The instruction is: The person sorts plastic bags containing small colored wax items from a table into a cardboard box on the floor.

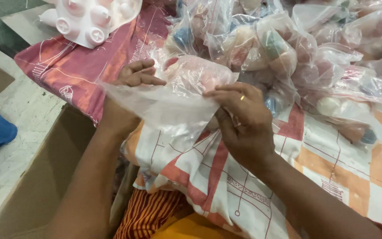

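Soft, even daylight fills the scene without hard shadows; only a faint shade lies under the left hand (135, 74) and the right hand (244, 119), on the patterned red, orange and white cloth (332, 163). The clear thin plastic bag (169, 106) stretched between the fingers (226, 90) looks milky with pale sheen, and the heap of clear plastic bags holding rounded pastel pieces (288, 48) beyond the fingertips glints white and washes out toward the top right corner. Focus is fair at the fingers, softer on the white moulded plastic tray (89, 20) above the left hand.

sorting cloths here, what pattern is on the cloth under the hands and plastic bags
White patterned cloth with orange and red blocks and thin line drawings, clearest in the head view.
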